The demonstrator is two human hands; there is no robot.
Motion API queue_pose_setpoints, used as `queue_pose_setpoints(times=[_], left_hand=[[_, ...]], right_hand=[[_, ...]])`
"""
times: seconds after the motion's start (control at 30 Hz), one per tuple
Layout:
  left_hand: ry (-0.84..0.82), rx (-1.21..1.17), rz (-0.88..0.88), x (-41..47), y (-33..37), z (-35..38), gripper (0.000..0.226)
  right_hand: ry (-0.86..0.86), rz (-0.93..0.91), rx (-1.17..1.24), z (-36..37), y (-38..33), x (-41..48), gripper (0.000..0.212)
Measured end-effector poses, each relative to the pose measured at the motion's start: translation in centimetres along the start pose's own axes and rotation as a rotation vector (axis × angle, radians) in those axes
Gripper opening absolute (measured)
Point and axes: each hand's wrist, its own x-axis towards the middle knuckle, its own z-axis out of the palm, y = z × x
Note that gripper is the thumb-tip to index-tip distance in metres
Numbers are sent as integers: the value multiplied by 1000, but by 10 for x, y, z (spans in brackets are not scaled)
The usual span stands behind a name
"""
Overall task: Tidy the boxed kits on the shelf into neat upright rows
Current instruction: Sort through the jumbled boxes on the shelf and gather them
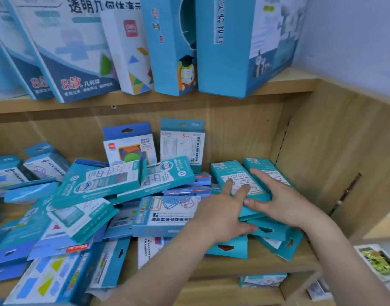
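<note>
- a person's left hand (pixel 222 214) and right hand (pixel 284 202) meet on a short stack of teal kits (pixel 230 172) at the 3 o'clock end of a wooden shelf (pixel 244 267), where most of the stock lies flat and crossed.
- the left grip is wide: fingers (pixel 229 186) lie straight across the top box's printed face, the thumb rests along the stack's near edge, and nothing is curled round.
- the right grip is likewise flat and spread, resting on the stack from the 4 o'clock side and clasping nothing.
- a second teal kit (pixel 264 167) lies just beside the top box toward 2 o'clock, partly under the right hand.
- from 9 o'clock to the centre sprawls a jumbled pile (pixel 96 184) of kits, overlapping at all angles.
- only a blue-topped box (pixel 128 144) and a teal-topped box (pixel 183 142) stand upright, against the back panel at 12 o'clock.
- by their look, the kits are thin card cartons: light, fairly stiff on the faces, weaker at the hang tabs, and smooth enough to slide off one another.
- the sound hold appears to be on the long edges, with several kits squared between two palms and then tipped up onto a short end. a tab would likely bend if pulled.
- tall blue cartons (pixel 222 51) on the board above stand at a lean, a few jutting past its front edge.
</note>
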Motion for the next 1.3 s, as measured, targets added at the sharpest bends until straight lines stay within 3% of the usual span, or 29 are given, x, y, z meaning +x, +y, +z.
queue_pose_setpoints(times=[0.13,0.23,0.33,0.43,0.57,0.63,0.73,0.8,0.87,0.93,1.1,1.2,1.3], left_hand=[[26,-10,3,18,7,11,83],[115,89,2,25,4,9,70],[200,51,-27,30,-4,4,69],[380,30,-50,35,-9,-8,51],[505,35,-80,37,-9,-26,32],[494,-52,-49,35,-8,-28,35],[329,-119,-22,23,-1,-19,57],[274,149,-45,19,4,-6,77],[352,414,-58,25,6,3,85],[421,469,-57,37,6,4,84],[367,261,-54,49,1,-18,40],[538,7,-67,40,-3,-41,35],[701,-391,-194,15,-16,-58,37]], right_hand=[[40,-74,106,2,7,-9,80],[178,-33,65,11,16,-22,77],[150,69,-34,27,25,-41,92],[68,158,-49,45,24,-50,107],[288,113,-242,61,20,-44,102],[349,104,-313,66,19,-40,94],[469,66,-379,60,23,-32,78],[540,46,-419,51,26,-26,62],[546,14,-444,40,25,-19,48],[513,-24,-451,32,26,-12,43],[356,-23,-493,22,24,-8,62],[277,-25,-563,14,24,-6,68],[279,-26,-605,8,17,-1,67]])
